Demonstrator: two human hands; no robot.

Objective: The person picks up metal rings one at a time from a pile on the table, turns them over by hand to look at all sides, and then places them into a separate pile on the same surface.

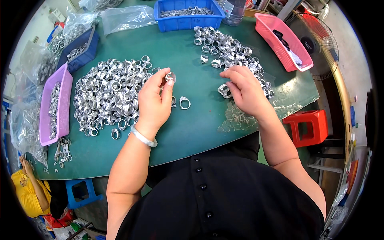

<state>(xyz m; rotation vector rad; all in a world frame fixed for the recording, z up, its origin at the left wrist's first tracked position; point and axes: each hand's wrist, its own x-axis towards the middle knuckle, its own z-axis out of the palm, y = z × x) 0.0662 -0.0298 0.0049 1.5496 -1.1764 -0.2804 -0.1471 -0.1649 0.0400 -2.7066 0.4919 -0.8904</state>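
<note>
My left hand (155, 99) pinches a silver metal ring (171, 77) between thumb and fingers, above the right edge of a large heap of similar rings (110, 90). One loose ring (185, 103) lies on the green table just right of that hand. My right hand (247, 91) hovers over the near end of a second, smaller heap of rings (224, 42). Its fingers are bent, with a gap between thumb and forefinger, and nothing shows between them. A few rings (225, 91) lie by its thumb, partly covered by the hand.
A blue bin of rings (188, 25) stands at the back, a purple basket (64, 102) and dark blue bin (89, 54) at left. At right are a pink basket (280, 50), a fan (320, 44) and a red stool (310, 126). A person in yellow (28, 192) sits far left.
</note>
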